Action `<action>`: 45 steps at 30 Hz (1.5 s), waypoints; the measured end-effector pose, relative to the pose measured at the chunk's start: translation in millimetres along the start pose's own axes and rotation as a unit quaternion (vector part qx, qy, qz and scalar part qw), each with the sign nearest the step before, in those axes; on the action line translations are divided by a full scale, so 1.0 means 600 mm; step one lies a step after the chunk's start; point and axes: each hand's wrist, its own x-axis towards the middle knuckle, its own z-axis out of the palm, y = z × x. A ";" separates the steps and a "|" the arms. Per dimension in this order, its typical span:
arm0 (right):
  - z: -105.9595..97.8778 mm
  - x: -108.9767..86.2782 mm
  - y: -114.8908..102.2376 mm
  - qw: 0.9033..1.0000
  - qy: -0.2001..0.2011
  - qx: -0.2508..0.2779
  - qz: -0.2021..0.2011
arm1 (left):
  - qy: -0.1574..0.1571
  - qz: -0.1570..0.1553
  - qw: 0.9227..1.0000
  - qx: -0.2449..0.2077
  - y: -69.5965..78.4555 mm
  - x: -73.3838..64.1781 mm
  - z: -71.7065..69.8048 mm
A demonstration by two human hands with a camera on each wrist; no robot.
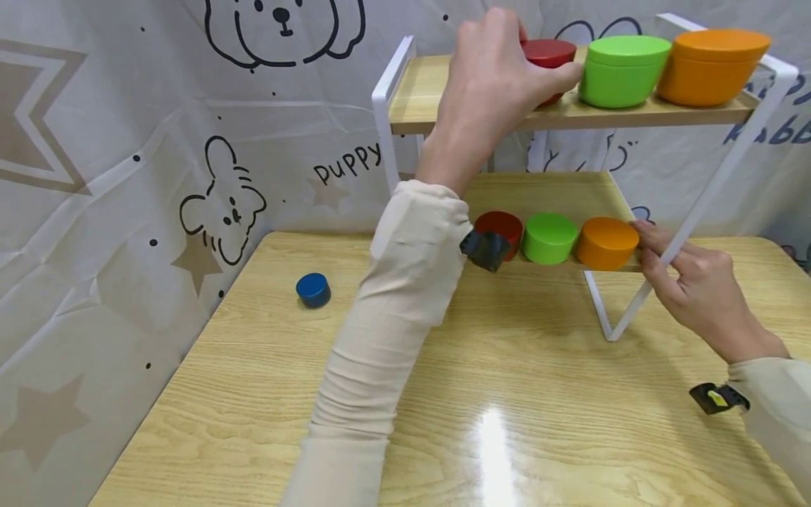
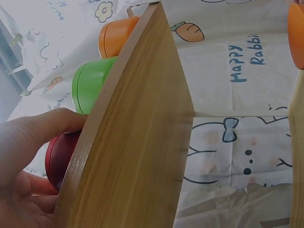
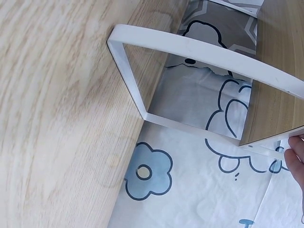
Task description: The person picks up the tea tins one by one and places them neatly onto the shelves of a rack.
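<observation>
On the top shelf, my left hand (image 1: 491,88) grips a dark red round lidded container (image 1: 550,53), its thumb in front. In the left wrist view the same red container (image 2: 61,159) sits at the shelf edge within the fingers. Beside it stand a green container (image 1: 624,70) and an orange container (image 1: 712,67). My right hand (image 1: 703,292) reaches past the white leg to the right end of the lower shelf, fingertips beside an orange container (image 1: 607,244). Whether it pinches that container or the shelf edge is unclear. Only its fingertips (image 3: 295,156) show in the right wrist view.
A two-tier rack has a wooden upper shelf (image 1: 640,116) and white metal legs (image 1: 728,169). On its lower shelf (image 1: 538,186) are a red container (image 1: 500,229) and a green one (image 1: 550,239). A blue container (image 1: 313,290) stands on the wooden table (image 1: 253,394), left of the rack.
</observation>
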 end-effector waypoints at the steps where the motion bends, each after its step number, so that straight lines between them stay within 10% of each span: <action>1: 0.000 0.000 0.000 1.000 0.001 0.001 0.000 | -0.002 -0.002 1.000 0.002 0.000 0.000 0.001; 31: 0.001 -0.004 -0.002 1.000 -0.001 0.000 0.003 | -0.007 -0.017 0.995 -0.102 -0.024 -0.022 -0.014; 43: 0.001 0.001 -0.003 1.000 0.011 0.009 -0.005 | 0.053 -0.002 0.990 -0.133 -0.042 -0.048 -0.030; 45: 0.001 0.001 -0.004 1.000 0.010 0.010 -0.006 | 0.074 0.001 0.987 -0.140 -0.079 -0.008 -0.002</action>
